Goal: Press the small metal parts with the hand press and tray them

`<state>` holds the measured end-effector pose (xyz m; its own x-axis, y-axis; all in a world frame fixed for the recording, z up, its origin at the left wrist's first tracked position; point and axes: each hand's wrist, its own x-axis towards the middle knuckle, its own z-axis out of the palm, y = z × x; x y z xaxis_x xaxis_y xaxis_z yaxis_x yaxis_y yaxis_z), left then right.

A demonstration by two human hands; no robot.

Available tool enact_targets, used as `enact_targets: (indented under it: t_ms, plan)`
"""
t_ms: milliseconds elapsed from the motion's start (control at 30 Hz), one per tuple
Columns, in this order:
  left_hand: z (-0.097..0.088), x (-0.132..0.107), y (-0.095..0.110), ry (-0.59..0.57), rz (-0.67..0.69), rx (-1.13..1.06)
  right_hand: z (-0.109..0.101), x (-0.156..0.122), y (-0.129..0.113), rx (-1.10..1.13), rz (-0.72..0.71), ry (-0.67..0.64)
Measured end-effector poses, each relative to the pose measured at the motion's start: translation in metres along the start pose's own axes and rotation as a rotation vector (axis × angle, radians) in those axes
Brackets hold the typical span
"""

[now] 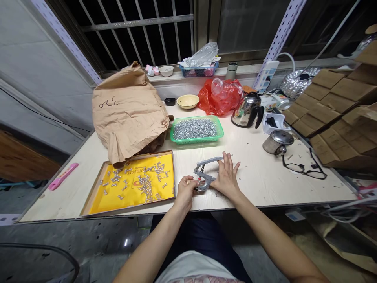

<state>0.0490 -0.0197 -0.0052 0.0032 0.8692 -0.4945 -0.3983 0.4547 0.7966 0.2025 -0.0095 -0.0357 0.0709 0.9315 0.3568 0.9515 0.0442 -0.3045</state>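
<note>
Near the table's front edge stands a grey metal hand press (207, 180) with a long upper lever, a dark coil spring and a small red part at its jaw. My right hand (228, 179) is on its right end, thumb low against the body and fingers up over the lever. My left hand (185, 192) is closed in a pinch at the jaw; whatever small piece it holds is hidden by the fingertips. To the left, a shallow tray (173, 173) with a yellow lining carries scattered small metal parts (145, 186). Behind the press, a green basket (197, 140) is full of similar small silvery parts.
A large brown paper bag (129, 114) leans over the tray's back edge. A pink cutter-like tool (63, 177) lies far left. Behind are a cream bowl (187, 102), red plastic bag (219, 98) and kettle (247, 110). Right: metal pot (277, 142), eyeglasses (306, 171), stacked cartons (335, 110).
</note>
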Motion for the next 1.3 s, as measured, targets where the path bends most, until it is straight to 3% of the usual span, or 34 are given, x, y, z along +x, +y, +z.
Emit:
enact_targets:
  t_ms: [167,533,767,900,1100,1300]
  plan:
    - [0.002,-0.001,0.000,0.043,-0.028,-0.012,-0.001,0.000,-0.001,0.007,0.001,0.006]
    - [-0.002,-0.003,0.000,0.016,-0.037,-0.020,-0.005,0.002,0.002,-0.003,-0.029,0.049]
    - [-0.009,-0.007,0.014,0.021,-0.055,-0.110,-0.006,-0.003,0.000,-0.044,-0.014,-0.101]
    - [-0.011,-0.008,0.021,-0.051,-0.074,-0.030,-0.004,-0.005,0.000,-0.080,-0.057,-0.097]
    - [-0.014,-0.003,0.019,-0.157,-0.110,0.194,-0.010,0.001,0.002,-0.091,-0.089,0.023]
    - [-0.013,0.003,0.010,-0.063,-0.050,0.263,-0.006,0.003,-0.002,-0.017,-0.042,0.055]
